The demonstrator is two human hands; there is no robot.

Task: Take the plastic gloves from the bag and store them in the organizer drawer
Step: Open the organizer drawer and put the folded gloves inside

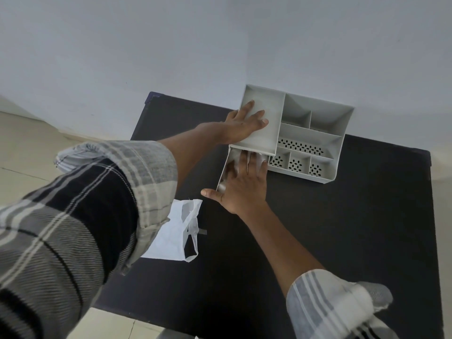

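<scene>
Soft, even, bluish daylight — no glare, only faint shadows inside the organizer (315,123) compartments. Wide-angle bending curves the table (367,216) edges, and the near plaid sleeve (73,216) looms slightly soft.

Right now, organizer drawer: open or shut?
Open. The drawer sticks out from under the organizer, and the right hand presses the plastic gloves into it.

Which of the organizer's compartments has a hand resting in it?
The big plain-floored compartment at the organizer's left end, where the left hand lies flat; the other compartments hold no hand.
</scene>
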